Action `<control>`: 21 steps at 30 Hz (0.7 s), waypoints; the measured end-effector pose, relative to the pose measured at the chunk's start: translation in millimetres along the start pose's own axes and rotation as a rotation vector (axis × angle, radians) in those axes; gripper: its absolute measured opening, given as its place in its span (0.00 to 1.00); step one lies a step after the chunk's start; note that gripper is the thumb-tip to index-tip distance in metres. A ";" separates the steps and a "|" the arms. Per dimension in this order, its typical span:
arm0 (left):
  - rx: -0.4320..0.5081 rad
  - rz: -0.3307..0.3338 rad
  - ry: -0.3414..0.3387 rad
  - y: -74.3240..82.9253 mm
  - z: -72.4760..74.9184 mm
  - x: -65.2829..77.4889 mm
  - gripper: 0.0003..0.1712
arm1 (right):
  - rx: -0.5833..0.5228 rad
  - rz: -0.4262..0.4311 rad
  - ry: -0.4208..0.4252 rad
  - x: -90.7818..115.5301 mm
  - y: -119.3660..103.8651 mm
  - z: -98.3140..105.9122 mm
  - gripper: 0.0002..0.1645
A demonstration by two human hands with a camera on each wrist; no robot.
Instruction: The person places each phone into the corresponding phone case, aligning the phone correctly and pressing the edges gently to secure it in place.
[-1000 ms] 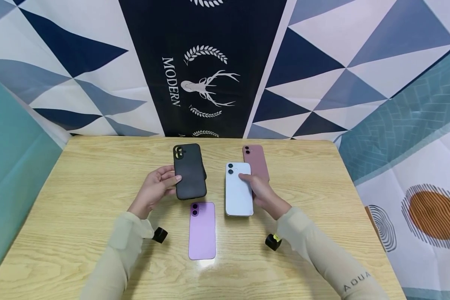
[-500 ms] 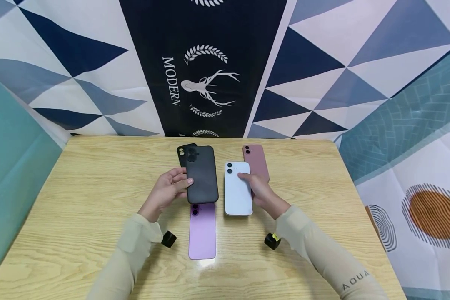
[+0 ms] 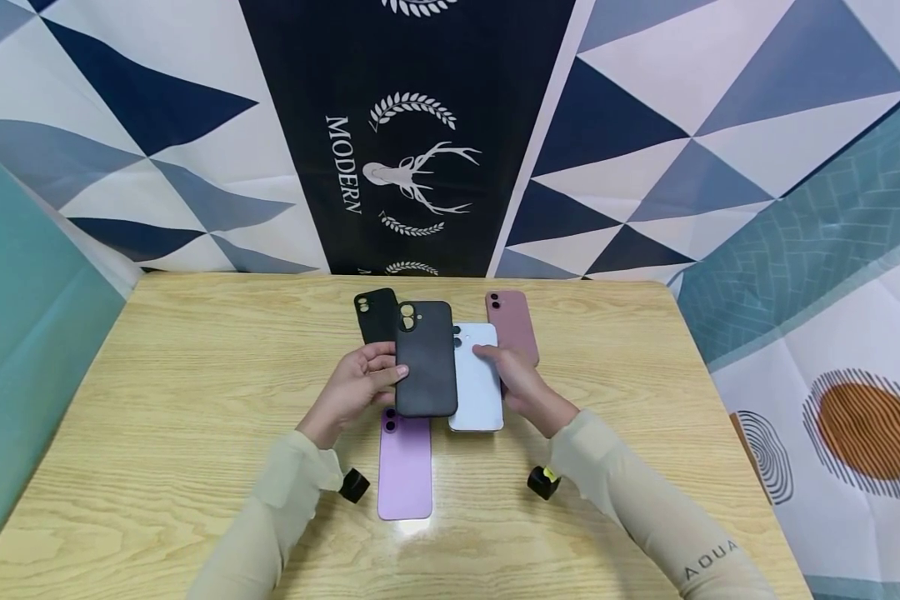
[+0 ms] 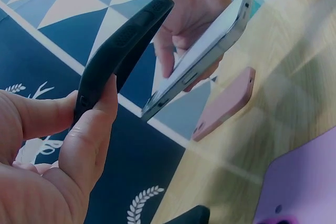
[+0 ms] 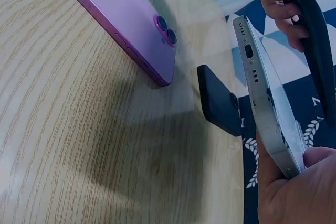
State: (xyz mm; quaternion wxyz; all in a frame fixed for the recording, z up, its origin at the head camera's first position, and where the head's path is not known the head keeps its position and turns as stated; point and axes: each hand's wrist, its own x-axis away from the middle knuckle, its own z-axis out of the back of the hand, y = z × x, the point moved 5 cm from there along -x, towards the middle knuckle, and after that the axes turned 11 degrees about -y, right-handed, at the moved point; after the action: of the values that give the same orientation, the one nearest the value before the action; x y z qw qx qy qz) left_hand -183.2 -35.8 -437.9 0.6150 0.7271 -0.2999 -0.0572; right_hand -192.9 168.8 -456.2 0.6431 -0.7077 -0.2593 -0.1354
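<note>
My left hand (image 3: pixel 360 379) grips a black phone case (image 3: pixel 426 362) by its left edge, thumb on the back and fingers beneath. Its camera cutout shows through. In the left wrist view the case (image 4: pixel 123 43) is seen edge-on, its hollow side facing the phone. A white phone (image 3: pixel 482 383) is held by my right hand (image 3: pixel 523 379), thumb across its back near the cameras. From above, the case overlaps the phone's left side; both wrist views show a gap between them. The phone's bottom edge with its port (image 5: pixel 262 87) shows in the right wrist view.
A lilac phone (image 3: pixel 405 475) lies on the wooden table (image 3: pixel 195 400), partly under the raised case. Another black case (image 3: pixel 375 310) lies behind my left hand, and a pink case (image 3: pixel 512 317) behind my right. A patterned cloth (image 3: pixel 435 100) hangs beyond the table's far edge.
My left hand has carried the black case rightward and slightly nearer me, uncovering the other black case and overlapping the white phone. My right hand has barely moved.
</note>
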 end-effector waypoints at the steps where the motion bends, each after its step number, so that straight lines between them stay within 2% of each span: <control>1: 0.003 0.004 0.000 -0.9 -1.4 -0.6 0.26 | 0.000 0.003 -0.010 0.0 0.3 -0.5 0.22; 10: 0.028 0.006 -0.004 -5.3 -11.0 -4.7 0.25 | -0.031 -0.004 -0.056 0.1 -0.6 -4.5 0.23; 18: 0.007 0.008 -0.013 -6.5 -14.9 -6.2 0.25 | -0.034 -0.014 -0.083 0.8 -3.4 -5.6 0.19; 21: 0.001 0.008 -0.015 -7.0 -15.5 -6.6 0.25 | -0.028 -0.008 -0.084 -1.0 -2.7 -5.2 0.22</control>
State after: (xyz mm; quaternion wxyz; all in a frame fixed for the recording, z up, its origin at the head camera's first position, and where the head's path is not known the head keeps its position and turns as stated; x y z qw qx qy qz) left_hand -179.0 -18.7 -442.5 0.6124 0.7258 -0.3074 -0.0602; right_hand -194.4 163.6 -453.8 0.6212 -0.7206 -0.2870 -0.1119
